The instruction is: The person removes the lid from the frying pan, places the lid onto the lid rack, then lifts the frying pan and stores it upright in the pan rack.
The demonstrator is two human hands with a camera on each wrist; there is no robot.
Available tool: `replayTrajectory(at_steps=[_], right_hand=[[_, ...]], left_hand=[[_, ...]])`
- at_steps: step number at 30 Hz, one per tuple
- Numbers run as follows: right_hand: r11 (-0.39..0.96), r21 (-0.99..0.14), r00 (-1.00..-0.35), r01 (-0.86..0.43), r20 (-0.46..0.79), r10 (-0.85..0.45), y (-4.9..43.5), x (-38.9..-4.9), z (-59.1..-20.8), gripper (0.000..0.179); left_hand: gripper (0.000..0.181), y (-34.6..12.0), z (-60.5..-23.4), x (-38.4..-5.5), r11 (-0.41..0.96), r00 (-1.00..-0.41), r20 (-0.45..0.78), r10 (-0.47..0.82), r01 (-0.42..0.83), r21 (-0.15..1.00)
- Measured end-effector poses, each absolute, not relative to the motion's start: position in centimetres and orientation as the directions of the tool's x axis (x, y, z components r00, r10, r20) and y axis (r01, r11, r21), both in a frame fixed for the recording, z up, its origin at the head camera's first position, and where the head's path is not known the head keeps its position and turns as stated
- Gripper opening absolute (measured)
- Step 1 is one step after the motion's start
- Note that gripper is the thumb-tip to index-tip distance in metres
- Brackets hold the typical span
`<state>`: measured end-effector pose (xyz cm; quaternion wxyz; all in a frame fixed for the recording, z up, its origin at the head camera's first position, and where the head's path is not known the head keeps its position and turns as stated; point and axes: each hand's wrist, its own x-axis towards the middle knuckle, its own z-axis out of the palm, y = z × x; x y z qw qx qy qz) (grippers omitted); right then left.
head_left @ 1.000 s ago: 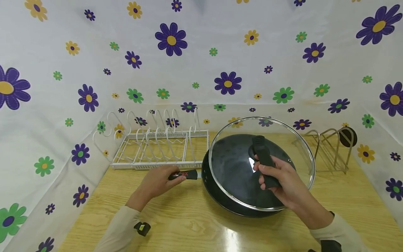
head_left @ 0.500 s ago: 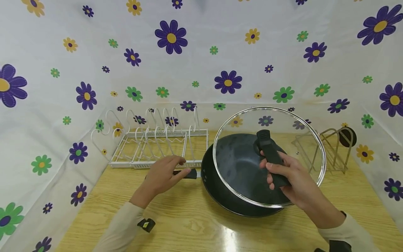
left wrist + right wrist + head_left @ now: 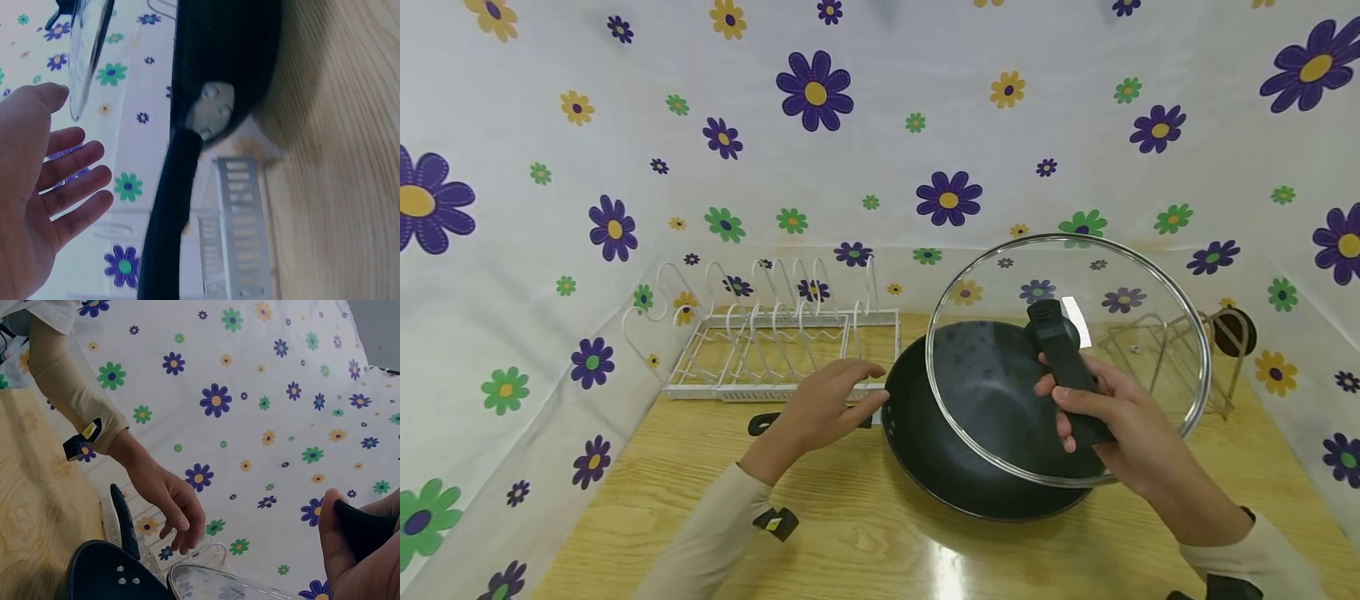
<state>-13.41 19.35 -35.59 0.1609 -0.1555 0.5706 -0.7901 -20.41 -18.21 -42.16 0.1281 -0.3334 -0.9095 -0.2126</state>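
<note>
My right hand [image 3: 1123,421] grips the black handle [image 3: 1054,325] of a clear glass lid [image 3: 934,358] with a metal rim. The lid is raised and tilted over the right part of a black wok [image 3: 940,471] on the table. My left hand [image 3: 823,408] is held over the wok's black handle [image 3: 763,423], fingers spread and holding nothing. In the left wrist view, a gap shows between this hand and the wok handle [image 3: 167,219]. The right wrist view shows the lid handle [image 3: 369,530] inside my right fingers.
Behind the wok handle stands a white wire dish rack [image 3: 700,392] with upright loops. At the back right is a metal wire rack [image 3: 1243,354] with a dark round piece [image 3: 1228,332] at its end. A flowered sheet [image 3: 880,150] hangs round the wooden table [image 3: 700,500].
My left hand has let go of the wok handle and moved up and right toward the wok's rim. My right hand has raised the lid and carried it right, uncovering more of the wok.
</note>
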Motion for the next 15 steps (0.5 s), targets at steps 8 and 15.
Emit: replayTrajectory(at_steps=[8,15], right_hand=[[-0.283,-0.958,-0.905,0.044,0.081,-0.417,20.7,-13.6,-35.7,0.037],[-0.266,-0.964,-0.907,0.003,0.109,-0.406,21.3,-13.6,-35.4,0.037]], left_hand=[[0.044,-14.5,-41.6,-21.2,0.639,-0.753,0.347,0.559,0.658,0.399],[0.038,-12.5,-41.4,-22.0,0.586,-0.724,0.400,0.562,0.690,0.425]])
